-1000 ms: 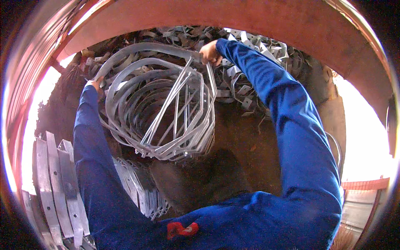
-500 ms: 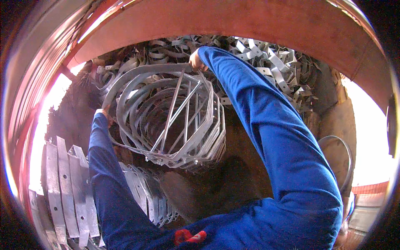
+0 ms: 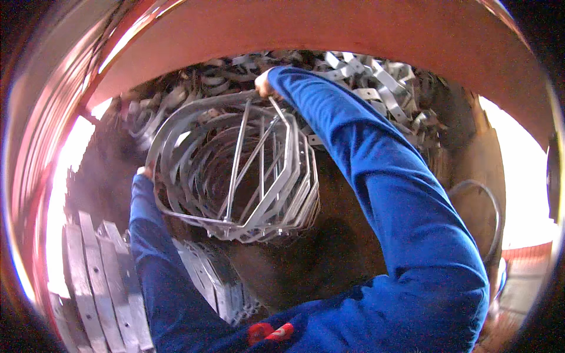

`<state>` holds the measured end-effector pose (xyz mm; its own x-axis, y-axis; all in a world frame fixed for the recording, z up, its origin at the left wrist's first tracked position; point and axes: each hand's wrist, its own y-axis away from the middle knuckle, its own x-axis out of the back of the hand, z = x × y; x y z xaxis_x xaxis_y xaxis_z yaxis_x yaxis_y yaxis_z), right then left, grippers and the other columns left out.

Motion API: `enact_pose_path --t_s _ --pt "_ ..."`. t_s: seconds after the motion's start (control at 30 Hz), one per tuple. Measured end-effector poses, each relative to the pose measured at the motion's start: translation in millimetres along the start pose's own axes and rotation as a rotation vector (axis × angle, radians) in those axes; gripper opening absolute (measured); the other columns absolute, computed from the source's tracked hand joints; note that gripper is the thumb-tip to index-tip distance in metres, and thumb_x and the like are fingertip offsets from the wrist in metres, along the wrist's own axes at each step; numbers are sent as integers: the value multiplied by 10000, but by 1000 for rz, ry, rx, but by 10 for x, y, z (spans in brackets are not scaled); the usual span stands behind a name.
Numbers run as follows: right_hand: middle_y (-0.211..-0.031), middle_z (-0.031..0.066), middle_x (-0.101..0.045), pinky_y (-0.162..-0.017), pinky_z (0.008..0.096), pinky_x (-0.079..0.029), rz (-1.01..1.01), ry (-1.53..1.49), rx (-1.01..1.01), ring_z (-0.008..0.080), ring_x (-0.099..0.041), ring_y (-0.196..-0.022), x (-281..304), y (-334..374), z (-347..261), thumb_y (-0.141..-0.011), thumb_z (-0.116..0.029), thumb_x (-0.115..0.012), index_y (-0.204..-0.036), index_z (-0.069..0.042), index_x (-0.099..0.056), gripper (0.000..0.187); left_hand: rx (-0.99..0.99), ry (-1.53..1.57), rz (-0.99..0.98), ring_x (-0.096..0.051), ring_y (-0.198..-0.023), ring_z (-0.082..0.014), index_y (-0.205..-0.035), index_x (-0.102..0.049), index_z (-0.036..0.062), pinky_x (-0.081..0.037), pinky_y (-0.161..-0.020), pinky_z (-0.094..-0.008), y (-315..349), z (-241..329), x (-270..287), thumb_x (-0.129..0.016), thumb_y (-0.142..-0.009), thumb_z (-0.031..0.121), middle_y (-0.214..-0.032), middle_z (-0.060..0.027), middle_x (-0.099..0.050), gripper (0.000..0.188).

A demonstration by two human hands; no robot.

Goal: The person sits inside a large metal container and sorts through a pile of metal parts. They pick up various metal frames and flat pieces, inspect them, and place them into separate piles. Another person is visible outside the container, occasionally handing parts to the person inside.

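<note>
A nested row of silvery metal hoops, rounded at left and angular at right, with thin cross bars (image 3: 237, 162), stretches away from me. My left hand (image 3: 146, 172) is closed on the left side of the nearest metal hoop (image 3: 158, 147); its fingertips are mostly hidden. At the top of that same hoop, my right hand (image 3: 265, 84) is closed around the band, its wrist bent and the arm reaching over from the right. The hoop's lower bar slopes down toward the bottom of the row.
Loose bent metal strips (image 3: 388, 88) are heaped at the back, below a reddish curved panel (image 3: 329, 29). Stacked flat metal bands (image 3: 97, 276) with holes stand at lower left. More bands (image 3: 206, 273) lie beside my left forearm. A thin hoop (image 3: 491, 206) leans at right.
My right hand has shifted a little left with the top of the nearest hoop. My left hand sits slightly lower in the picture. The nearest hoop stands a bit apart from those behind.
</note>
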<state>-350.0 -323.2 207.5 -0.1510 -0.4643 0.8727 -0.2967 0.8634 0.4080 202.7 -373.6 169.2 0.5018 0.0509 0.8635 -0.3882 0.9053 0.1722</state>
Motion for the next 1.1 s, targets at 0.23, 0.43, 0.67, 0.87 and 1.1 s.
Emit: enact_pose_path --t_s 0.23,0.43,0.67,0.87,1.1 --pt "-953 170 -692 -791 417 -531 1101 -503 123 340 -667 -897 -631 835 113 -878 -397 -600 -966 -71 -696 351 -269 -604 700 -621 -961 -396 -1001 -664 -27 -465 -877 -483 -63 68 -143 -518 -821 699 -1023 -256 -652 763" --pt "-814 56 -660 -646 257 -472 1374 -1416 -675 83 -562 -726 -3447 2555 899 -929 -337 -600 -984 40 -653 384 -533 -113 139 -558 -1160 -331 -1224 -592 -17 -392 -999 -374 1860 1085 294 -447 -899 636 -1251 -187 -598 743" --pt "-1044 222 -661 -864 418 -475 1523 -727 -1865 357 -626 -966 -6681 5002 1806 -834 -508 -643 -1059 49 -650 601 -1165 575 -478 -576 -1150 -264 -1110 -661 -53 -464 -976 -388 4392 596 -640 -462 -941 499 -1213 -176 -601 611" --pt "-1246 201 -588 -958 365 -427 1948 -576 -1323 287 -567 -1101 -5105 5706 1266 -888 -441 -627 -1206 66 -586 600 -930 188 -1213 -616 -1068 -227 -1227 -592 38 -480 -913 -353 5325 373 -1529 -701 -857 236 -1163 -133 -646 434" --pt "-1130 223 -594 -876 404 -483 1548 311 -1706 342 -609 -986 -4827 6071 1963 -822 -311 -665 -1213 88 -483 587 -778 242 -1228 -679 -925 -222 -1157 -623 16 -523 -826 -325 5336 -151 -2088 -706 -862 270 -989 -150 -698 398"
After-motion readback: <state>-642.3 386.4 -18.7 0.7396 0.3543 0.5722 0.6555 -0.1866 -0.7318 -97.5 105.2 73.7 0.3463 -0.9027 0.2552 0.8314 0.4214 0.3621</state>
